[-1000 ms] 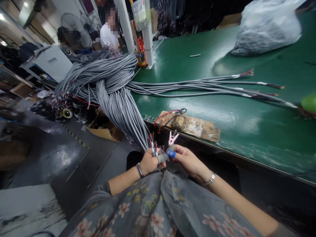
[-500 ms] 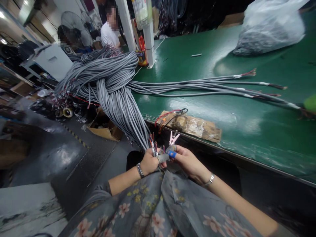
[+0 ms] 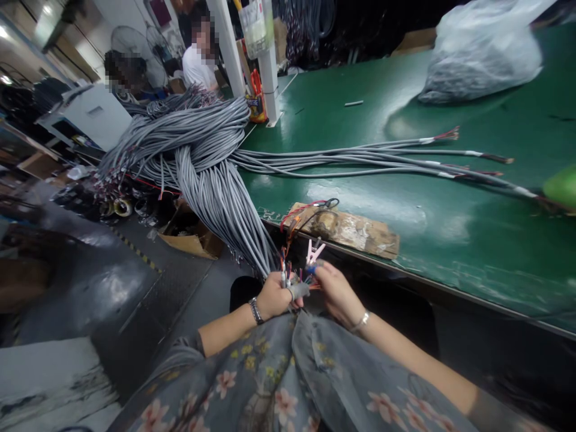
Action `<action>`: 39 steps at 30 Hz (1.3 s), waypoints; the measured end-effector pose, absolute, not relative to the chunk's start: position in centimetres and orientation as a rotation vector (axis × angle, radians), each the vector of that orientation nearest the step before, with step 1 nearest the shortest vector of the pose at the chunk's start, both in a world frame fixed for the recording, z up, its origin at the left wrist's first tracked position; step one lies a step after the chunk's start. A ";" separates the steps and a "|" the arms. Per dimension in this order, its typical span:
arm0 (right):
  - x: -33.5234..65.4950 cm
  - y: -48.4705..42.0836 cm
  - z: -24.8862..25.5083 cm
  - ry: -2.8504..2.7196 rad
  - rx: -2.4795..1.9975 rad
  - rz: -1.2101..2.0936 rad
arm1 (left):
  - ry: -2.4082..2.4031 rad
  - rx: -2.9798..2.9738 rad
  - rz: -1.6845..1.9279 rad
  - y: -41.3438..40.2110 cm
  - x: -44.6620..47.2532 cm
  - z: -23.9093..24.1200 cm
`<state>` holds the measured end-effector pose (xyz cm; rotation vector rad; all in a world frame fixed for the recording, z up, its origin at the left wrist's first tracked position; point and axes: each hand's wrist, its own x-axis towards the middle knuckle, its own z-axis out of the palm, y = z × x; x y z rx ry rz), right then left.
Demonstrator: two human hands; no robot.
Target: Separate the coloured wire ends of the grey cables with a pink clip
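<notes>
1. Gray cable ends (image 3: 285,279), with thin coloured wires fanning out of them, are standing up at the center, just off the table's front edge – I'm taking this spot as the middle of my clock.
2. My left hand (image 3: 272,297) is clamping around those cable ends, its gray-wrapped finger pointing toward three o'clock.
3. My right hand (image 3: 339,294) is hovering close by at three o'clock, a little apart from the left, its fingers curling in; orange wires are showing between the two hands. Whether its fingertips are pinching a wire, I cannot tell.
4. A pale pink clip (image 3: 314,252) is sitting at one o'clock, just past my right fingertips.
5. A thick cable bundle (image 3: 225,207) is sloping down toward my left hand from between ten and eleven.
6. At two o'clock a worn wooden board (image 3: 360,233) is lying along the edge of the green table (image 3: 324,114).
7. Beyond it, loose gray cables (image 3: 333,161) are stretching rightward – and farther out, between one and two, a plastic bag (image 3: 481,54) is resting.
8. At eleven, well away, a person in white (image 3: 198,66) is working.
</notes>
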<state>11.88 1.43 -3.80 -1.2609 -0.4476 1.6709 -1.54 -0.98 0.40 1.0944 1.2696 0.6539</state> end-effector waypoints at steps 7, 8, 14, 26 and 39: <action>14.1 1.7 -4.0 -0.452 -1.104 1.909 | 1.252 1.048 0.765 -0.9 -2.1 0.2; 14.2 1.4 -3.7 -0.490 -1.052 1.996 | 1.248 1.047 0.779 -0.8 -2.1 0.1; 13.3 0.5 -1.9 -0.798 -1.020 2.003 | 1.261 1.048 0.727 -0.7 -1.8 0.3; 13.4 2.1 -3.7 -0.536 -1.065 1.829 | 1.130 0.980 0.757 -1.1 -2.5 0.8; 12.4 3.4 -1.8 -0.714 -0.933 1.797 | 1.129 0.779 0.865 0.4 -1.0 0.6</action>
